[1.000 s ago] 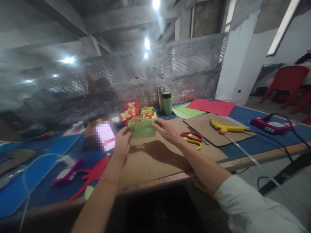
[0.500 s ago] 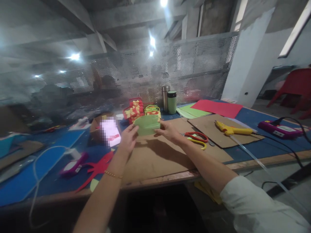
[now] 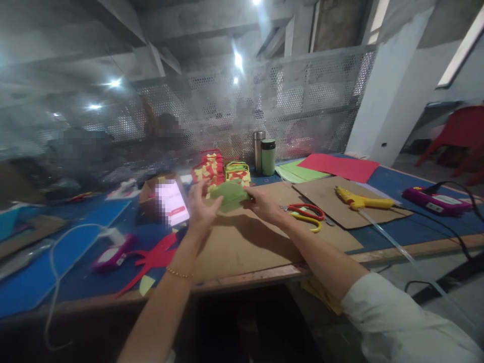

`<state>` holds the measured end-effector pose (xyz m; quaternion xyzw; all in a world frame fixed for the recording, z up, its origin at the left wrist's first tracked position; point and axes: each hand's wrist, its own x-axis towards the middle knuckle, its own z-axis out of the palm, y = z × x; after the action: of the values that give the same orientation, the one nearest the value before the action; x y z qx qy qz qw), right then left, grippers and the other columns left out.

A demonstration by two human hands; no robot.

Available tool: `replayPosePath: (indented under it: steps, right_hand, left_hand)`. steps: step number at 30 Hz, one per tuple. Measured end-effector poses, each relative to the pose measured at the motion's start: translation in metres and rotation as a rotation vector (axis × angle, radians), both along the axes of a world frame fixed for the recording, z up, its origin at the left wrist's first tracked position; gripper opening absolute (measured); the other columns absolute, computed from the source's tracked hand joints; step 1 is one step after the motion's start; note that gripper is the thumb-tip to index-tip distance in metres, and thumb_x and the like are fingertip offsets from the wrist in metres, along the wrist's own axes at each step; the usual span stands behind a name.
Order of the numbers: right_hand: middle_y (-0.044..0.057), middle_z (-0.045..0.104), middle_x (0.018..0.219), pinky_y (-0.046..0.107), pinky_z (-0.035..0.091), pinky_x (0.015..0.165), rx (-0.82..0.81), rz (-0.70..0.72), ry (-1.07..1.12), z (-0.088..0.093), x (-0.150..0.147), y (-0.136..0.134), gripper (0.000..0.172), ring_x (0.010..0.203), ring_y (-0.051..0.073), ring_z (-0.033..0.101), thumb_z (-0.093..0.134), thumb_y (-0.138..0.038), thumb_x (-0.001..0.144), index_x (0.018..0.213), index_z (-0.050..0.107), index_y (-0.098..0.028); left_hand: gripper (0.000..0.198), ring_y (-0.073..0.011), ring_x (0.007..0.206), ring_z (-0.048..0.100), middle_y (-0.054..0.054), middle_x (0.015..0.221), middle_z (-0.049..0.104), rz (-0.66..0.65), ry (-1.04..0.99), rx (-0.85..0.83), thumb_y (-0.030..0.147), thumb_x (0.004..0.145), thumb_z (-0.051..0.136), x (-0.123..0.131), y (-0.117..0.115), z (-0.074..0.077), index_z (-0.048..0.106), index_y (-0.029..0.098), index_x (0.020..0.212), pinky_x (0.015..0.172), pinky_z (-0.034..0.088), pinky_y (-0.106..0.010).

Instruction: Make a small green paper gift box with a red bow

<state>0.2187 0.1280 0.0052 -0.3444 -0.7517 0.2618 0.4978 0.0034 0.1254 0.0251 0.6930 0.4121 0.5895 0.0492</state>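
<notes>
A piece of light green paper or thin foam sheet [image 3: 230,195] with a rounded upper edge is held above the brown cardboard [image 3: 242,247]. My right hand [image 3: 262,204] pinches its right edge between thumb and fingers. At its left edge, my left hand [image 3: 202,209] has thumb and fingers spread apart, the thumb close against the piece; whether it touches is blurred. Just beyond the piece sit a red-and-yellow stack of cut pieces [image 3: 210,166] and a smaller green, red and yellow bundle [image 3: 238,172].
Right of my hands lie red-handled scissors [image 3: 308,210], a yellow-handled tool [image 3: 312,222] and a yellow glue gun [image 3: 363,200]. Two flasks [image 3: 268,159] stand behind, near red sheets [image 3: 340,167]. A lit phone [image 3: 176,204], red scraps [image 3: 157,254] and a purple power strip [image 3: 113,254] are leftward.
My left hand's fingers have opened away from the green piece's left edge. The piece has tilted and looks more curved, still in my right hand's pinch.
</notes>
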Motion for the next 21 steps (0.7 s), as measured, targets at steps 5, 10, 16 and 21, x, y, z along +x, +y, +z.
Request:
replayPosePath:
  steps: [5, 10, 16, 21]
  right_hand:
    - [0.004, 0.069, 0.089, 0.029, 0.049, 0.076, 0.172, -0.021, -0.136, -0.003, -0.002, -0.003, 0.016, 0.080, 0.017, 0.060, 0.063, -0.015, 0.082, 0.098, 0.067, -0.017]
    - [0.008, 0.072, 0.102, 0.033, 0.053, 0.081, 0.278, -0.004, -0.160, -0.007, -0.002, -0.002, 0.032, 0.086, 0.019, 0.065, 0.065, -0.019, 0.087, 0.118, 0.066, -0.016]
    - [0.010, 0.070, 0.112, 0.037, 0.058, 0.086, 0.271, 0.028, -0.152, -0.006, -0.002, -0.007, 0.038, 0.098, 0.022, 0.068, 0.068, -0.020, 0.087, 0.125, 0.063, -0.018]
    - [0.010, 0.069, 0.115, 0.034, 0.062, 0.081, 0.213, 0.051, -0.109, -0.005, -0.002, -0.006, 0.035, 0.091, 0.018, 0.069, 0.066, -0.021, 0.089, 0.124, 0.064, -0.019]
  left_hand:
    - [0.049, -0.0281, 0.104, 0.065, -0.006, 0.103, 0.074, 0.051, 0.269, -0.049, 0.018, 0.072, 0.078, 0.001, -0.010, 0.007, 0.067, 0.023, 0.120, 0.101, 0.045, -0.049]
    - [0.037, -0.0251, 0.092, 0.066, -0.003, 0.094, 0.075, 0.029, 0.271, -0.109, 0.009, 0.067, 0.076, 0.003, -0.014, 0.010, 0.075, 0.025, 0.100, 0.101, 0.043, -0.049]
    - [0.019, -0.0231, 0.076, 0.061, -0.002, 0.067, 0.069, -0.210, 0.068, -0.086, 0.013, 0.065, 0.083, 0.003, -0.015, 0.012, 0.081, 0.031, 0.069, 0.086, 0.049, -0.041]
    - [0.016, -0.0246, 0.079, 0.057, -0.002, 0.070, 0.071, -0.270, -0.131, -0.113, 0.024, 0.061, 0.086, 0.001, -0.014, 0.013, 0.082, 0.035, 0.072, 0.086, 0.049, -0.040]
